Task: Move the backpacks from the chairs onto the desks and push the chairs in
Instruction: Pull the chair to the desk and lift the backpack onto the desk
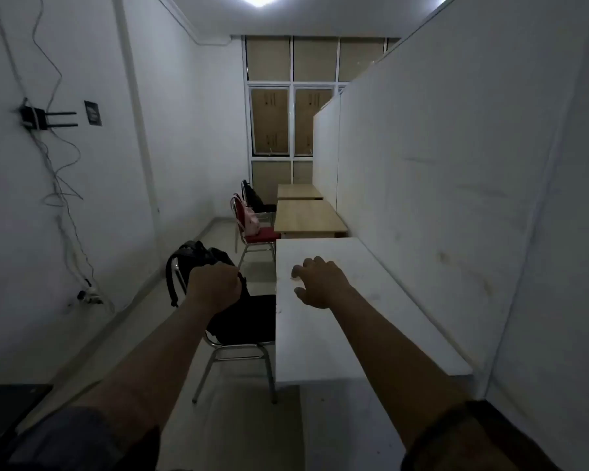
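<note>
A black backpack point(198, 258) stands on the nearest black chair point(249, 321), which is pulled out from the white desk point(361, 311). My left hand point(215, 287) grips the top of this backpack. My right hand point(320, 282) rests with relaxed fingers on the white desk's left part. Farther back, a pink backpack point(251, 220) sits on a red chair point(257, 234) beside a wooden desk point(306, 217). Behind that, a dark backpack point(254, 197) sits on another black chair point(249, 192) beside a second wooden desk point(298, 191).
White partition panels point(439, 164) run along the right behind the desks. The left wall carries a router point(34, 117) and hanging cables. A narrow aisle of floor point(198, 253) runs between the chairs and the left wall. A window point(291, 120) closes the far end.
</note>
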